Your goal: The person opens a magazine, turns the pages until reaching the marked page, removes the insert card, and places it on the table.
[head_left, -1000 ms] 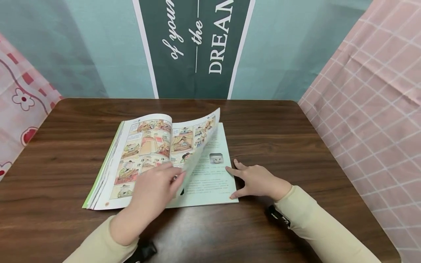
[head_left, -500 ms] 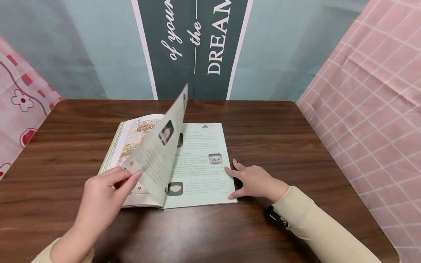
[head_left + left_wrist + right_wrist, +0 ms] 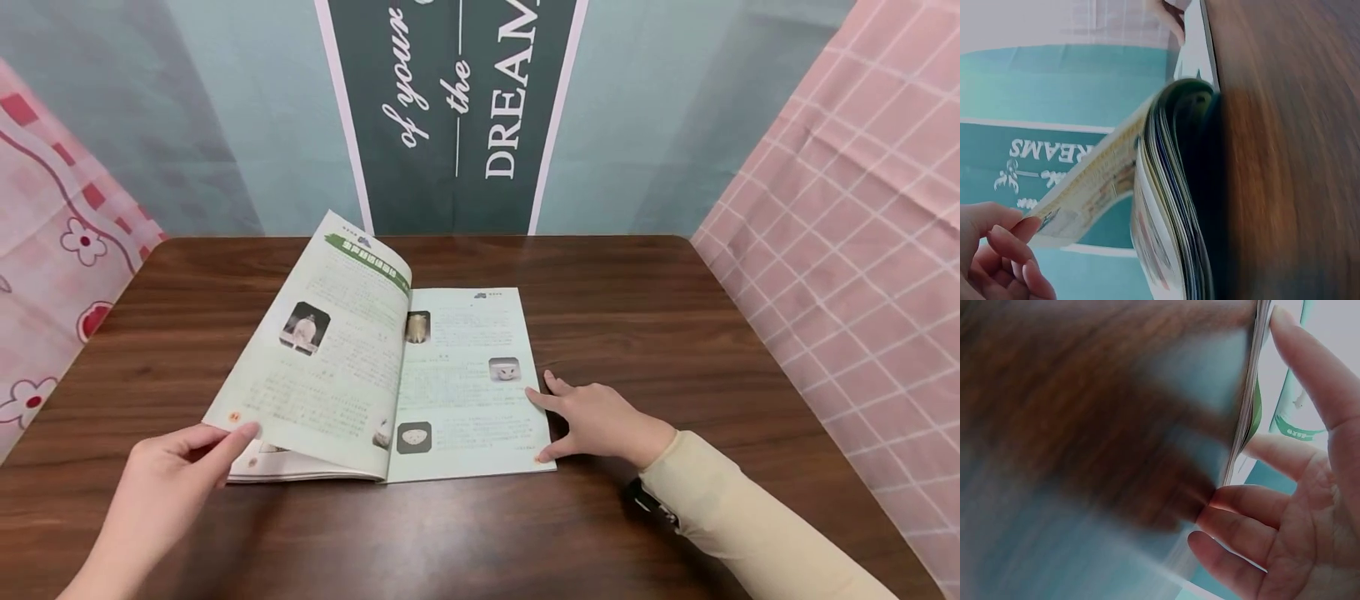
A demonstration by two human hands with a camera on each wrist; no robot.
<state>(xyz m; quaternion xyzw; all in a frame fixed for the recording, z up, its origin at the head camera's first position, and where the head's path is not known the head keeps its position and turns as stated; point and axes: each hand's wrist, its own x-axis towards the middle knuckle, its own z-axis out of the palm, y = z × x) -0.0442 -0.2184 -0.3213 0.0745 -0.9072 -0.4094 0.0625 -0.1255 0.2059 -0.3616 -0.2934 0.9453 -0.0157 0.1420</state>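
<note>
An open book (image 3: 472, 383) lies on the dark wooden table, its right page pale green with small photos of pottery. My left hand (image 3: 168, 471) pinches the lower outer corner of a lifted page (image 3: 322, 350) between thumb and fingers. That page slants over the left stack, curving up from the spine; in the left wrist view it bows away from the thick stack of pages (image 3: 1169, 206). At the book's right edge, my right hand (image 3: 600, 421) rests with spread fingers, thumb and index on the page margin. The right wrist view shows its fingers (image 3: 1241, 531) along the book's edge.
The wooden table (image 3: 637, 317) extends round the book on all sides. Behind it hangs a teal cloth (image 3: 637, 108) with white lettering. Pink cloths hang at both sides, a checked one (image 3: 840, 275) on the right and a flowered one (image 3: 67, 242) on the left.
My left hand has carried the page from the right side over the spine to the left, uncovering the pale green right page. The right hand has stayed at the book's right edge.
</note>
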